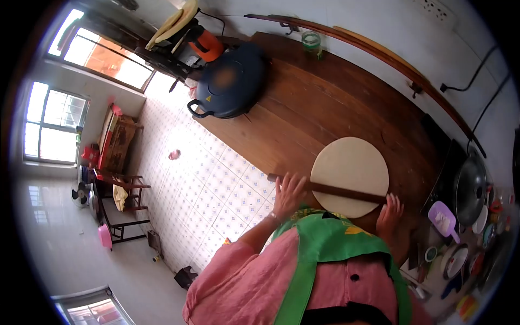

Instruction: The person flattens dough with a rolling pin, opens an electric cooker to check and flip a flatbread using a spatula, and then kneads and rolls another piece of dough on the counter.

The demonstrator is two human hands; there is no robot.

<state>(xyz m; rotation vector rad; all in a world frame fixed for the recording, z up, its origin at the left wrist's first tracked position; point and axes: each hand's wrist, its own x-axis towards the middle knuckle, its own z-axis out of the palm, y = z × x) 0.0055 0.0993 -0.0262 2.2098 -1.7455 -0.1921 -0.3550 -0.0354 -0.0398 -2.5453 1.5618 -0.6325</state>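
Note:
A round, flat sheet of pale dough (352,165) lies on the brown wooden table (303,103). Across its lower part rests a dark wooden rolling pin (346,192). My left hand (290,192) is on the pin's left end, beside the dough, with its fingers spread. At the pin's right end, near the dough's right edge, my right hand (391,210) touches it with fingers extended. Neither hand is wrapped round the pin.
A dark round electric pan (230,81) stands at the table's far left, near an orange appliance (206,44). A green-rimmed glass (311,40) is by the wall. At right are a wok (470,187), a purple scoop (443,219) and several dishes.

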